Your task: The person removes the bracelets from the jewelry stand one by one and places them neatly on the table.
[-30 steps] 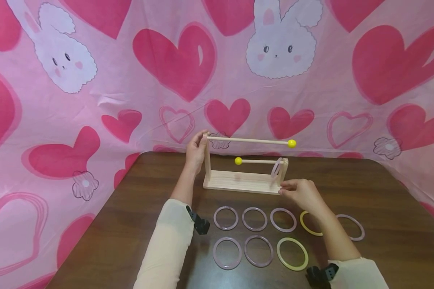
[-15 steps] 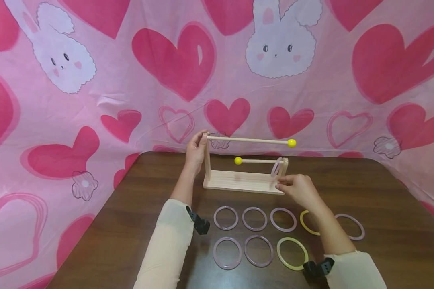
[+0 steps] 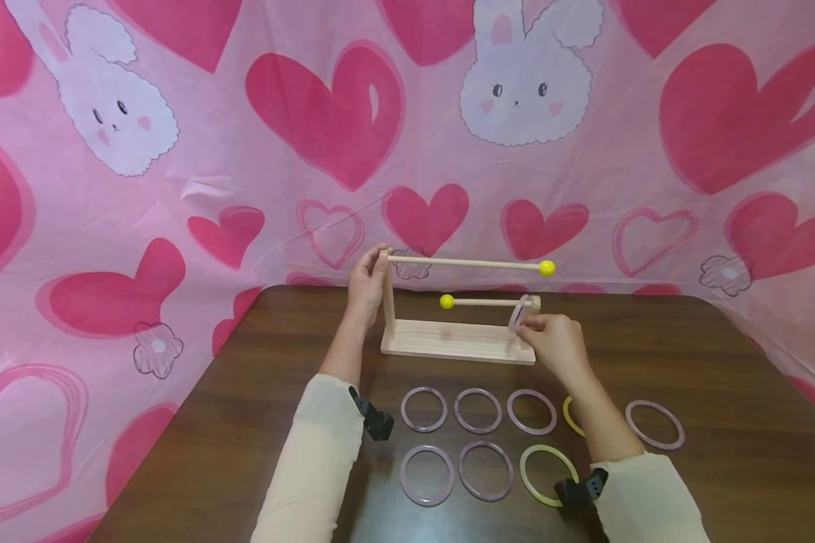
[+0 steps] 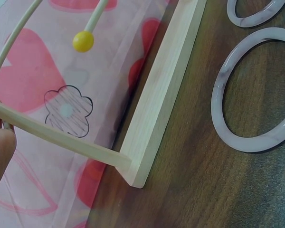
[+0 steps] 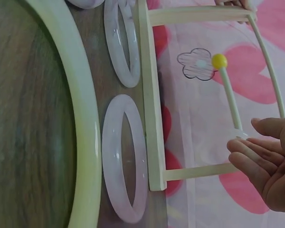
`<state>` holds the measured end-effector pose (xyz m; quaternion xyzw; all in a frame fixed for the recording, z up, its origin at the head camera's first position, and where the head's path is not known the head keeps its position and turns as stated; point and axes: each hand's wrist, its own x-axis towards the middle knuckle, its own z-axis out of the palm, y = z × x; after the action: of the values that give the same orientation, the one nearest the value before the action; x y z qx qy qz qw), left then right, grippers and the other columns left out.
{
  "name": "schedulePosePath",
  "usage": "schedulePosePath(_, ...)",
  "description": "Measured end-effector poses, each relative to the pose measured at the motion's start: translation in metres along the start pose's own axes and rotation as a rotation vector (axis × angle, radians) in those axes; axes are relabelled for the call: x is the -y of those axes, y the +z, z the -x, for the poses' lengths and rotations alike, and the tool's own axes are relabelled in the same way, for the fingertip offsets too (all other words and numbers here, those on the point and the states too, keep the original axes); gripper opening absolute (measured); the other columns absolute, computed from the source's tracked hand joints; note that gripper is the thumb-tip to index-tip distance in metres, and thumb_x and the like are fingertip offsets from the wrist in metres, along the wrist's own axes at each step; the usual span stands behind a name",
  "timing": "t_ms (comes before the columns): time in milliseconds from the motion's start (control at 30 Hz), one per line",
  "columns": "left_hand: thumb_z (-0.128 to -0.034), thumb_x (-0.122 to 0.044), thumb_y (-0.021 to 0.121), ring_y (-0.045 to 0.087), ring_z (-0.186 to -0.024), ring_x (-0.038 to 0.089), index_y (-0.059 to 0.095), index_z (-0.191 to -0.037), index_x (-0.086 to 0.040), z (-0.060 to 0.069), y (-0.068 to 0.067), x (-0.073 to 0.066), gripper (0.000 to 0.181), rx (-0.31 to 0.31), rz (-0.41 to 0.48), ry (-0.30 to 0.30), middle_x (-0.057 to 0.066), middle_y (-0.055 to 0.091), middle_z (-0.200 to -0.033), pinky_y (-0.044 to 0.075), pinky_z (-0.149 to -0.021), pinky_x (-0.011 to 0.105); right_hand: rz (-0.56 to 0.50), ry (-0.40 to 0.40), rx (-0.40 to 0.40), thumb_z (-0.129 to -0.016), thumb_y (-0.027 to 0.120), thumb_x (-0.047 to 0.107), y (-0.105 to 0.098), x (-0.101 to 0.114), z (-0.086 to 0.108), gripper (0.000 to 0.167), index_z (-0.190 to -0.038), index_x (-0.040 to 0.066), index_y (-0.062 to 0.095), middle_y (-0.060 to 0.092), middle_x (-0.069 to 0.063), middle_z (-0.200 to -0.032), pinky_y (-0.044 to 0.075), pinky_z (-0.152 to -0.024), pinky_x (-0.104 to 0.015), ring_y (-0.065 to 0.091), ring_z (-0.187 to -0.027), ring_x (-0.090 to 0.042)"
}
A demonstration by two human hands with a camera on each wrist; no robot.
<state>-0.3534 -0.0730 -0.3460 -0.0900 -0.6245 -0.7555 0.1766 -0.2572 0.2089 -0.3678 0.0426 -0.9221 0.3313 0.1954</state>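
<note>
A pale wooden bangle stand [image 3: 458, 341] has two yellow-tipped rods, the upper from its left post and the lower from its right post. My left hand [image 3: 367, 289] grips the top of the left post; in the left wrist view only part of the hand [image 4: 1, 147] shows. A light purple bangle [image 3: 518, 311] hangs on the lower rod against the right post. My right hand [image 3: 558, 343] is at that bangle's lower edge, fingers fairly straight. In the right wrist view the thumb and fingertips [image 5: 237, 147] stand apart, a bit of the bangle showing between them.
In front of the stand, light purple bangles [image 3: 403, 411] and a yellow-green bangle [image 3: 521, 467] lie in two rows on the brown table [image 3: 244, 452]. Another yellow bangle [image 3: 567, 411] is partly behind my right forearm. A pink heart-print cloth [image 3: 278, 166] hangs behind the table.
My right hand has moved up and slightly left, from the right end of the stand's base to the hanging bangle. My left hand has kept its grip on the post.
</note>
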Motion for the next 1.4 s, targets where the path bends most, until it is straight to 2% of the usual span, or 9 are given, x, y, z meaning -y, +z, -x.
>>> schedulePosePath(200, -0.0939, -0.015, 0.052, 0.051, -0.108, 0.018, 0.051, -0.124, 0.005, -0.001, 0.000, 0.001, 0.036, 0.009, 0.004, -0.017, 0.015, 0.057, -0.122, 0.041, -0.095, 0.029, 0.018, 0.052, -0.016, -0.082, 0.068, 0.019, 0.007, -0.001, -0.007, 0.023, -0.094, -0.001, 0.072, 0.068, -0.017, -0.091, 0.046, -0.073, -0.049, 0.061, -0.090, -0.040)
schedulePosePath(533, -0.0939, -0.012, 0.052, 0.051, -0.109, 0.020, 0.053, -0.124, 0.004, -0.001, -0.001, 0.001, 0.034, 0.017, 0.009, -0.001, 0.018, 0.055, -0.124, 0.041, -0.095, 0.030, 0.044, 0.086, -0.065, -0.080, 0.069, 0.023, 0.016, -0.004, -0.014, 0.021, -0.090, 0.006, 0.074, 0.070, -0.013, -0.087, 0.046, -0.070, -0.050, 0.061, -0.088, -0.041)
schedulePosePath(967, -0.0936, -0.010, 0.052, 0.052, -0.107, 0.019, 0.054, -0.123, 0.002, -0.002, 0.000, 0.001, 0.032, 0.005, 0.008, -0.011, 0.015, 0.057, -0.122, 0.042, -0.094, 0.029, 0.039, 0.157, -0.077, -0.081, 0.069, 0.025, 0.020, -0.004, -0.016, 0.023, -0.093, 0.006, 0.074, 0.069, -0.014, -0.092, 0.045, -0.072, -0.050, 0.058, -0.094, -0.043)
schedulePosePath(1400, -0.0938, -0.011, 0.052, 0.052, -0.104, 0.017, 0.054, -0.122, 0.003, 0.000, -0.001, 0.000, 0.032, 0.006, 0.008, 0.002, 0.019, 0.055, -0.123, 0.042, -0.092, 0.030, 0.006, 0.152, -0.108, -0.082, 0.067, 0.019, 0.024, -0.004, -0.013, 0.019, -0.090, 0.003, 0.074, 0.069, -0.014, -0.089, 0.045, -0.069, -0.047, 0.060, -0.091, -0.040)
